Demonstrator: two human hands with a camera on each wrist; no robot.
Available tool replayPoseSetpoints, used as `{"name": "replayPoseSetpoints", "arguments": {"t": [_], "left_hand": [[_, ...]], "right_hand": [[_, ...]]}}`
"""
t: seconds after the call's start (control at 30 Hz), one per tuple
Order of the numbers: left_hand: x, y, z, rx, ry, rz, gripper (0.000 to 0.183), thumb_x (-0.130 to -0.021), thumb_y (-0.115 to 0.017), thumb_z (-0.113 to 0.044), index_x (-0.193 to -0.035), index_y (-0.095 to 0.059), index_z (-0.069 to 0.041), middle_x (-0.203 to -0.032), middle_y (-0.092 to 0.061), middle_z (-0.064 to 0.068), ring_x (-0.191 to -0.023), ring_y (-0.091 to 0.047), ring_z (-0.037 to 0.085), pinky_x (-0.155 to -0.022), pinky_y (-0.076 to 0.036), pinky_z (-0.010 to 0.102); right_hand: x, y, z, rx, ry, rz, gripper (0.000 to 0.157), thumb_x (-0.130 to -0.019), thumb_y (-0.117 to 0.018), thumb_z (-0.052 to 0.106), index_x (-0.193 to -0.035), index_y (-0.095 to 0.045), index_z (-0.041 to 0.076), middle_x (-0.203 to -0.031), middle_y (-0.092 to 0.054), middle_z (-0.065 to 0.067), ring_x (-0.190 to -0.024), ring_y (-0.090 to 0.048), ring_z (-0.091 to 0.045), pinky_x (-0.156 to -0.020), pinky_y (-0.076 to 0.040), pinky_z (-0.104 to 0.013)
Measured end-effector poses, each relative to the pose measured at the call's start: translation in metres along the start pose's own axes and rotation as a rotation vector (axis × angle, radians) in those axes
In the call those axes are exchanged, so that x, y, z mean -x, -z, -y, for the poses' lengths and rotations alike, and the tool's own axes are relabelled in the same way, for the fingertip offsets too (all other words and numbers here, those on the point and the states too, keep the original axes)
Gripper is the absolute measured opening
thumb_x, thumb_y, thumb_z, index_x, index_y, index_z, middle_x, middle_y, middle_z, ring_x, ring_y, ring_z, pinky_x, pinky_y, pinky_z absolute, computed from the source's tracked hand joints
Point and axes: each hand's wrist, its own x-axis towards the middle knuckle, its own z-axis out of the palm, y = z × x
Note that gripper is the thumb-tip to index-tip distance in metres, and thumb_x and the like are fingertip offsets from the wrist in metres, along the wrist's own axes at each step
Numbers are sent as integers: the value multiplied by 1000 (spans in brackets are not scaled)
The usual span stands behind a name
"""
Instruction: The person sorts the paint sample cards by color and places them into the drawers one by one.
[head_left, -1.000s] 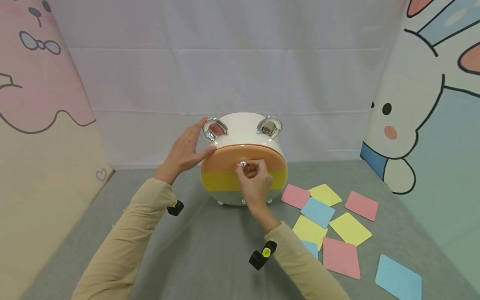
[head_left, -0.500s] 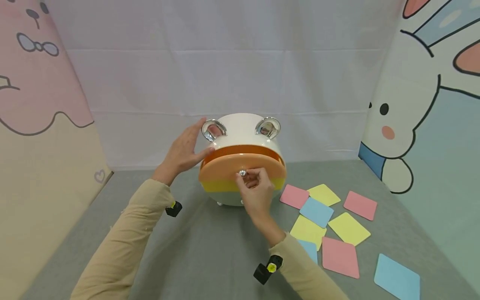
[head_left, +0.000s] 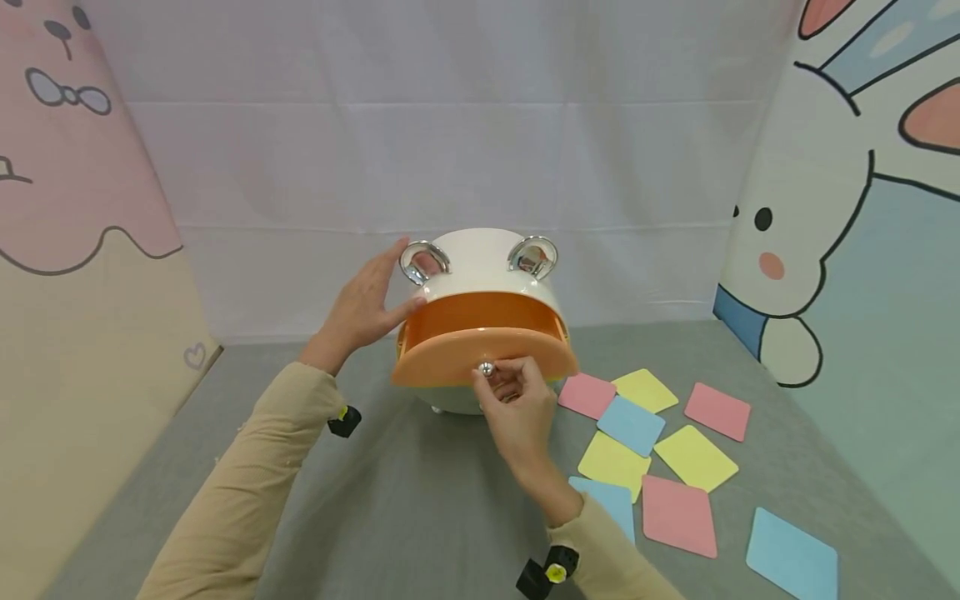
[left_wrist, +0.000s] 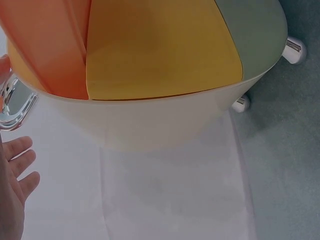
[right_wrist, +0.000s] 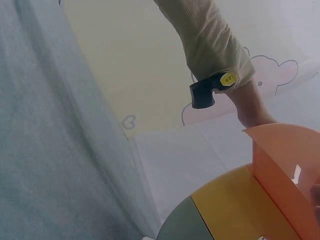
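Pinching a round silver knob (head_left: 486, 368), the right hand (head_left: 521, 417) has thumb and fingertips clamped on it, a hold that probably suits a grip too small for the whole palm. The knob is fixed to the orange drawer (head_left: 431, 360), which stands partly out of the white cabinet (head_left: 483, 258), at the middle of the grey tabletop (head_left: 375, 508). Against the cabinet's upper left lies the left hand (head_left: 358, 304), thumb and fingers apart, near one silver ear (head_left: 425, 262); it seems placed there to brace the body against the pull on the knob. Farther out, to the right, lie pink, yellow and blue cards, among them a pink card (head_left: 679, 517).

From the head, the orange front hides nearly all of the yellow drawer (left_wrist: 160, 50); the left wrist view shows it flush beneath, plus a silver foot (left_wrist: 295, 51). The right wrist view reveals the orange drawer's side wall jutting past the yellow front.
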Motion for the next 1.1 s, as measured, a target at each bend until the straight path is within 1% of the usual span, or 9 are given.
{"name": "replayPoseSetpoints", "arguments": {"t": [0.1,0.33,0.47,0.67,0.87,1.0,1.1], "left_hand": [[0,0,-1,2,-1,-1,81,-85,-59,-42,-146,-15,-13,-145,-31,14,-129,-32,34,-102,-29,52],[1,2,-2,3,4,0,81,-84,-60,-39,-146,-16,-12,-144,-32,15,-129,-32,34,-101,-30,52],[1,2,-3,0,3,-3,81,-84,-61,-38,-146,-16,-12,-144,-32,15,-128,-32,34,-101,-30,52],[1,1,-2,-4,-7,-10,81,-84,-61,-38,-146,-17,-11,-143,-33,15,-128,-33,34,-100,-31,52],[1,1,-2,-9,-5,-9,81,-84,-62,-37,-145,-18,-9,-143,-32,15,-128,-33,34,-100,-31,52],[1,2,-2,-8,3,-2,81,-84,-61,-38,-146,-17,-11,-144,-32,15,-128,-32,34,-100,-30,52],[1,2,-2,-9,7,1,81,-84,-61,-39,-146,-17,-12,-143,-32,15,-128,-32,35,-100,-30,52]], "right_hand": [[6,1,-11,1,24,4,21,-72,-74,2,-82,-56,-2,-68,-63,-9,-49,-56,-16,-47,-48,-21],[15,2,-14,18,32,12,20,-74,-74,13,-81,-56,5,-68,-64,-3,-50,-55,-8,-47,-47,-17],[18,2,-14,23,38,12,20,-74,-74,12,-81,-57,5,-68,-63,-3,-50,-54,-8,-46,-46,-17],[20,4,-11,-3,28,17,20,-73,-74,10,-80,-57,4,-69,-63,-3,-51,-55,-9,-47,-46,-18],[22,5,-12,-9,59,16,19,-74,-74,8,-83,-57,4,-70,-62,-5,-51,-55,-10,-48,-47,-17],[22,5,-13,-4,76,13,20,-74,-74,7,-85,-58,3,-70,-62,-6,-51,-55,-11,-48,-47,-17],[22,5,-13,6,72,14,20,-73,-74,7,-85,-57,3,-70,-62,-4,-51,-55,-10,-48,-47,-17]]}}
